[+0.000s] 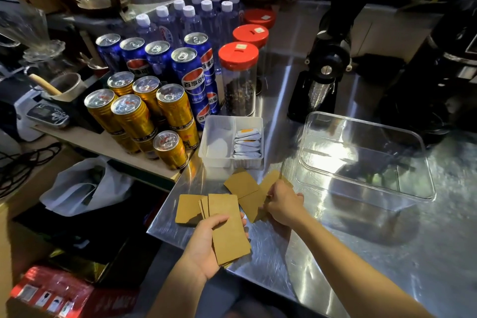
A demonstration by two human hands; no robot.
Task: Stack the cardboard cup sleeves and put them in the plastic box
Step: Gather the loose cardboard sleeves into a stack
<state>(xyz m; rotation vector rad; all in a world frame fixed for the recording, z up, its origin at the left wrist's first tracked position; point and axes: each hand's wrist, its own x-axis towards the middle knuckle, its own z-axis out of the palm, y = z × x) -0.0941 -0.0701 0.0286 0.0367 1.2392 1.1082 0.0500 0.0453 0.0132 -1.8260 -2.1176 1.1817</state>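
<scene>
My left hand (206, 248) holds a small stack of flat brown cardboard cup sleeves (228, 230) over the near corner of the steel counter. One loose sleeve (188, 208) lies on the counter just left of that stack. My right hand (282, 205) grips another sleeve (254, 201) among a few loose ones (241, 184) spread on the counter. The clear plastic box (366, 160) stands empty to the right of my right hand, a short distance away.
A white divided tray (219, 141) with sachets sits just beyond the sleeves. Cans (134, 116), water bottles and red-lidded jars (238, 77) crowd the back left. A black grinder (327, 59) stands behind the box. The counter edge (165, 214) drops off at the left.
</scene>
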